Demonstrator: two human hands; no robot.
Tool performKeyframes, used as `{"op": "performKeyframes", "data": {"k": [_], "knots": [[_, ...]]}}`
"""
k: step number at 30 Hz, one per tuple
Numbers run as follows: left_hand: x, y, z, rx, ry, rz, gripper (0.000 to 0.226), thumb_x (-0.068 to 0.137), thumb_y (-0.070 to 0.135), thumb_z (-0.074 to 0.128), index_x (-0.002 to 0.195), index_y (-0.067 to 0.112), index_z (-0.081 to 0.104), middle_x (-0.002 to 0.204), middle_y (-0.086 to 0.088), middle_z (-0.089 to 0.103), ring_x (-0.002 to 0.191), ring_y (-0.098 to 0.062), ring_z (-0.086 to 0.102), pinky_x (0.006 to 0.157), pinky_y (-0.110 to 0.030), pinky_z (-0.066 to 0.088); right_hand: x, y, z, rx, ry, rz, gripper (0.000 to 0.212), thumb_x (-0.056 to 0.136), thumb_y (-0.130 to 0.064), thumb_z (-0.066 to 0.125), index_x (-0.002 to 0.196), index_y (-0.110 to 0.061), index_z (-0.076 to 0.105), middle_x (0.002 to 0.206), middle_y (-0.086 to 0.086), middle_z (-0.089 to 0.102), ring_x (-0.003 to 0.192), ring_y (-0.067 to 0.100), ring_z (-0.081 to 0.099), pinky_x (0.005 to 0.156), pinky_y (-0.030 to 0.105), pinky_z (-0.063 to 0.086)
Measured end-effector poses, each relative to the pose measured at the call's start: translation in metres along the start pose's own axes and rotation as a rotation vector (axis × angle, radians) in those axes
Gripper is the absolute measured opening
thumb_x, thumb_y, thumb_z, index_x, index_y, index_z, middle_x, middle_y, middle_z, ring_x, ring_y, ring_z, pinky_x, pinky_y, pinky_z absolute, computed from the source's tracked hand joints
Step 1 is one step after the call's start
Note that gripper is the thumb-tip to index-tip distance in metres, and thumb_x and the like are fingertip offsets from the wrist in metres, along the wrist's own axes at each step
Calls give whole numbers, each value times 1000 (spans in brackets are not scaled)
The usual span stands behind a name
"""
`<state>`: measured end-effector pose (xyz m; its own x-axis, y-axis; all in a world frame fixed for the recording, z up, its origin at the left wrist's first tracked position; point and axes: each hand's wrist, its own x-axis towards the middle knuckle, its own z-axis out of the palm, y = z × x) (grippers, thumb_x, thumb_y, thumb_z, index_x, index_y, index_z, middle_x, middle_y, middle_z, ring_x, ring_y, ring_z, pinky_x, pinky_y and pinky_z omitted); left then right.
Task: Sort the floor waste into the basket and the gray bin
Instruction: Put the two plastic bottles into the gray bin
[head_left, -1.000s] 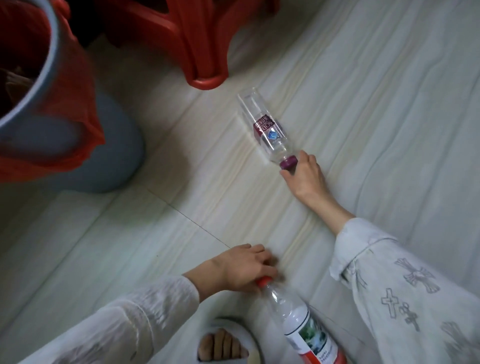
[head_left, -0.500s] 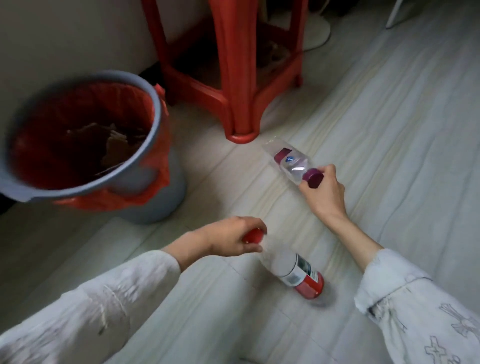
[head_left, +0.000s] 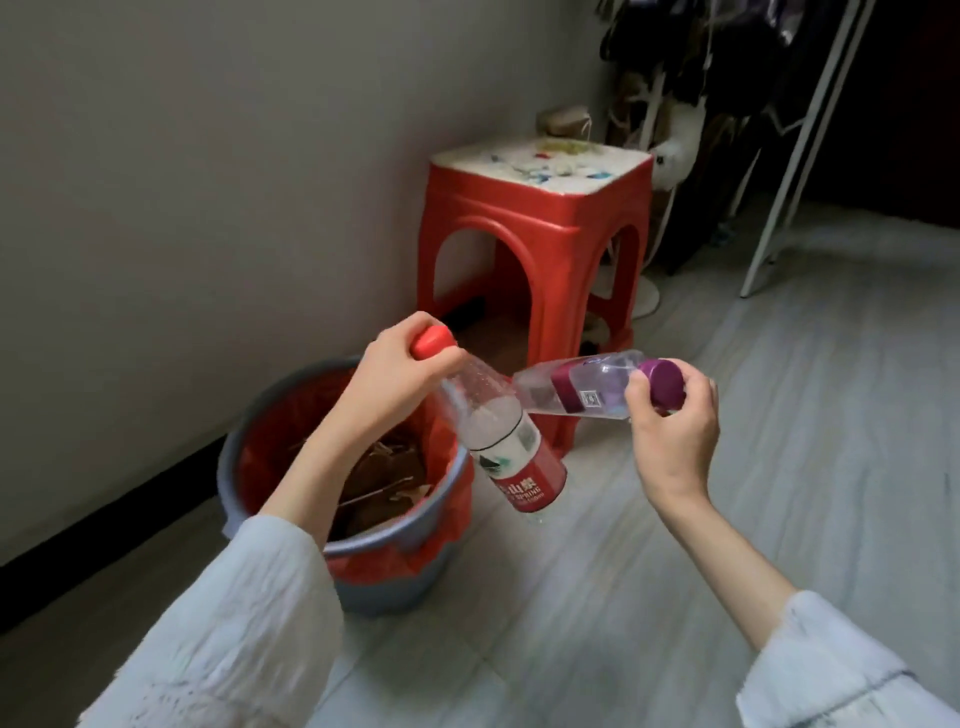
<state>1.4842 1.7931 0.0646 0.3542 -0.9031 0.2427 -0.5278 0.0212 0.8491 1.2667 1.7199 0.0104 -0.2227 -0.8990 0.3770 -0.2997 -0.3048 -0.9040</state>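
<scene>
Bottles hang gripped by both hands.

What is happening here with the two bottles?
A person is clearing waste from the floor. The left hand grips a red-capped bottle by its neck, and it hangs beside the rim of the gray bin, which has a red liner and some brown scraps inside. The right hand holds a purple-capped bottle almost level, in front of the red stool. Neither bottle is dropped yet.
</scene>
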Motion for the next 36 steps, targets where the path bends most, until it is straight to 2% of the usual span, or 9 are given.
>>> {"op": "performKeyframes", "data": {"k": [4,7,10,13,17,21,24,28,36], "knots": [[2,-24,-60,-56,195,-44,25,63,41,58,72,18,56,51,8,46,49,-12,39,54,-29,34,-8,-40,35,42,-18,-113,39,79,-30,64,107,-4,58,101,1,49,88,15,52,72,2,38],[-2,-48,-101,-105,379,-104,22,59,43,58,67,23,56,55,6,48,53,-15,41,56,-31,36,-14,-66,61,77,-70,-177,46,72,-50,55,102,-15,55,100,-2,54,89,17,57,81,24,47],[-7,-64,-127,-134,597,-171,18,65,39,60,68,22,54,62,4,51,62,-20,46,61,-32,38,-22,-78,88,100,-149,-183,37,74,-49,58,99,-22,53,99,2,61,88,24,63,84,40,51],[-14,-70,-135,30,698,-179,13,79,25,64,81,17,54,74,0,54,73,-19,49,62,-19,30,-34,-77,113,84,-195,-186,37,75,-49,58,98,-21,56,95,5,64,84,28,65,84,42,51],[-21,-88,-140,138,682,-158,15,81,26,63,87,15,53,77,-3,57,72,-21,52,64,-23,34,-53,-66,135,51,-244,-172,31,80,-28,70,100,-8,59,93,2,57,89,26,59,80,24,42],[-21,-109,-144,223,647,-159,19,82,29,63,86,17,50,78,-4,58,74,-23,54,66,-28,36,-65,-53,146,58,-316,-166,28,76,-37,67,93,-18,56,91,0,57,84,25,61,79,32,48],[-19,-121,-140,262,551,-204,25,82,31,64,86,12,49,79,-7,59,77,-27,55,67,-30,40,-67,-48,147,-10,-330,-226,20,78,-16,71,92,-16,57,90,1,56,83,18,54,75,14,36],[-17,-129,-124,324,383,-266,30,83,34,63,86,13,43,79,-5,56,76,-24,51,66,-29,35,-65,-44,148,-92,-367,-291,21,77,-14,72,94,-8,60,89,1,55,79,14,51,69,5,32],[-16,-143,-118,421,134,-443,29,82,36,64,90,19,42,89,-4,54,79,-22,47,68,-30,34,-71,-28,145,-222,-609,-328,26,79,-21,71,99,-12,57,91,-3,57,82,13,53,69,13,36]]}}
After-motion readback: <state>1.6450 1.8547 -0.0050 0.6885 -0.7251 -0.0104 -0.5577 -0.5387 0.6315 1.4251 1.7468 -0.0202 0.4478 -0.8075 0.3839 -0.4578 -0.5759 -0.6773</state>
